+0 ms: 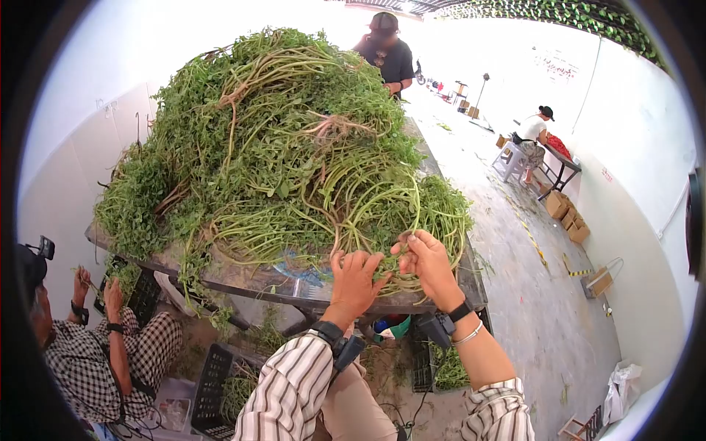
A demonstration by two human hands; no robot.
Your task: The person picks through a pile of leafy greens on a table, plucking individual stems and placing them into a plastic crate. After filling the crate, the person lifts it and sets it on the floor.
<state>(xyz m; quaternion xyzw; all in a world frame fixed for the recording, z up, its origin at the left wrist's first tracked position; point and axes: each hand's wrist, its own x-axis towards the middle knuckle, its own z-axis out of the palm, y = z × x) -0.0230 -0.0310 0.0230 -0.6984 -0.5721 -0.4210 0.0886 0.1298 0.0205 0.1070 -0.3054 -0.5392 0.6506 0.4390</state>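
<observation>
A large heap of leafy green stems (265,140) with pale roots covers most of the dark table (294,290). At the table's near edge, my left hand (354,283) rests on the stems, its fingers bent over them near a brown root. Just right of it, my right hand (428,266) is raised a little, with thumb and forefinger pinched on a thin green stem (415,202) that rises toward the heap. Both wrists carry dark straps with small devices.
A co-worker in checkered clothes (95,353) sits at the left, hands raised. Another person (390,55) stands behind the heap. Black crates (213,389) with greens stand below the table. At the far right, a person (533,136) sits by a small table with red items.
</observation>
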